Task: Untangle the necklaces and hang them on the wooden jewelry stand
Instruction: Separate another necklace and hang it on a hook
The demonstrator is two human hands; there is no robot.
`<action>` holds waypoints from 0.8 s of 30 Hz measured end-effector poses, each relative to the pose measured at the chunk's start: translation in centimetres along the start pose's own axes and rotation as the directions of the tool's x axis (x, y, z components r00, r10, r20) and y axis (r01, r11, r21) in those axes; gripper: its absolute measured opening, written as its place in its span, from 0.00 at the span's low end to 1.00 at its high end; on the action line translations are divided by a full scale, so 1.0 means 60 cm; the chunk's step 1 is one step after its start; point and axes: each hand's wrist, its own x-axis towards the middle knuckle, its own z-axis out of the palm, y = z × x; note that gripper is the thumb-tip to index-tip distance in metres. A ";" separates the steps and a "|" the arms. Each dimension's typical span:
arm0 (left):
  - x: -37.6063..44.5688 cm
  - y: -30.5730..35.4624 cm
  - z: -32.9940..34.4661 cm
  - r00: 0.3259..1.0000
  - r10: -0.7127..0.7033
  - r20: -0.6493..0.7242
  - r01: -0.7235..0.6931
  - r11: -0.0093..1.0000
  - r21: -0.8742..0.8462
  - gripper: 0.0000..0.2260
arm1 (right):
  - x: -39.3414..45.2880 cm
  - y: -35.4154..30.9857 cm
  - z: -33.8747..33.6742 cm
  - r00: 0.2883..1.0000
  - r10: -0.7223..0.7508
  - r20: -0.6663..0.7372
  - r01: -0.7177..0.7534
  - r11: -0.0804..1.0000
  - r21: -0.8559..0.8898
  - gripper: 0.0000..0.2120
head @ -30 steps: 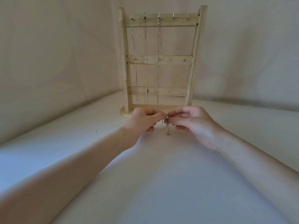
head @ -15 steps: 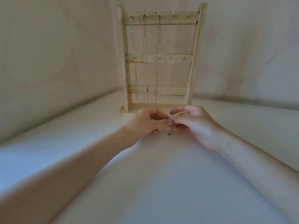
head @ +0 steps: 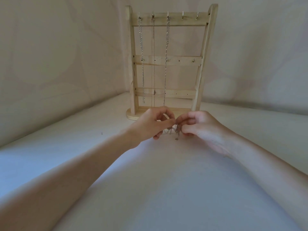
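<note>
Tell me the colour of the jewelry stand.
Pale, light natural wood, seen in the head view: jewelry stand.

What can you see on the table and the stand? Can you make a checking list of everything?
Surface: pale table, one tiny dark speck at left.
Job's things: wooden jewelry stand upright at the back; three necklaces hang from its top hooks; the two rightmost top hooks are bare. A tangled chain is between the hands.
Clutter: nothing seen.
Grippers: left hand and right hand both pinch the tangled chain, just in front of the stand's base.
Cables: nothing seen.
Surroundings: plain beige backdrop behind and at both sides.
</note>
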 end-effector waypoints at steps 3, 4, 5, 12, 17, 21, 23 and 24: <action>-0.002 0.007 -0.006 0.999 -0.042 -0.009 0.041 0.996 -0.083 0.05 | 0.000 -0.001 -0.001 1.000 -0.002 0.016 0.001 0.998 0.059 0.09; -0.002 0.009 -0.008 0.998 -0.055 -0.018 0.053 0.992 -0.115 0.05 | -0.001 -0.003 -0.002 1.000 -0.010 0.027 0.008 0.997 0.077 0.09; -0.001 0.010 -0.010 0.998 -0.064 -0.023 0.060 0.987 -0.147 0.05 | -0.001 -0.005 -0.002 0.999 -0.021 0.044 0.017 0.996 0.083 0.08; -0.003 0.011 -0.010 0.997 -0.071 0.010 0.071 0.977 -0.203 0.05 | -0.002 -0.002 0.006 0.998 -0.063 -0.001 0.063 0.997 0.034 0.03; 0.001 0.008 -0.015 0.990 -0.134 -0.038 0.120 0.961 -0.249 0.06 | 0.001 -0.002 -0.006 1.000 0.009 -0.024 -0.006 0.990 0.138 0.05; 0.000 0.006 -0.013 0.984 -0.174 -0.030 0.163 0.962 -0.217 0.05 | 0.000 -0.004 -0.004 1.000 0.025 -0.009 -0.022 0.978 0.205 0.06; -0.001 0.006 -0.011 0.984 -0.178 -0.013 0.171 0.960 -0.220 0.05 | 0.001 -0.007 -0.003 0.999 0.046 -0.024 -0.037 0.958 0.283 0.07; -0.002 0.006 -0.010 0.984 -0.178 0.001 0.174 0.958 -0.229 0.05 | 0.002 -0.009 -0.003 0.998 0.058 -0.024 -0.047 0.941 0.335 0.07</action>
